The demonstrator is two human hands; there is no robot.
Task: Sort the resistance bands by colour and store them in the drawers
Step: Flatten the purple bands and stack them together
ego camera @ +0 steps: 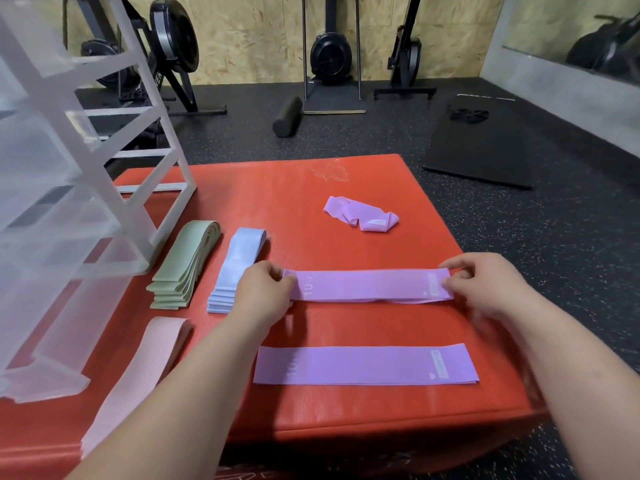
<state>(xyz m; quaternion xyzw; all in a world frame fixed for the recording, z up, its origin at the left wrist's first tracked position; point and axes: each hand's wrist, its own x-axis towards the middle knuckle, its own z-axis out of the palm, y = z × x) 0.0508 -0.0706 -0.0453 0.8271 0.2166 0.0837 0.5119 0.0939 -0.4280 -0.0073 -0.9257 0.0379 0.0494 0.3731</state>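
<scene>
Black foam roller (287,116) lies on speckled floor (519,244) beyond red mat (277,209).

We see a red ribbed mat (311,209) on black floor (519,237) flecked pale. On it: a sage-green stack (183,265) at 9 o'clock, a pale blue stack (235,268) beside it, a pink band (145,368) at 7, a crumpled lilac band (360,214) at 1, a middle lilac band (367,285) and near lilac band (363,365), both white-printed. The drawer unit (52,202) is frosted.
</scene>
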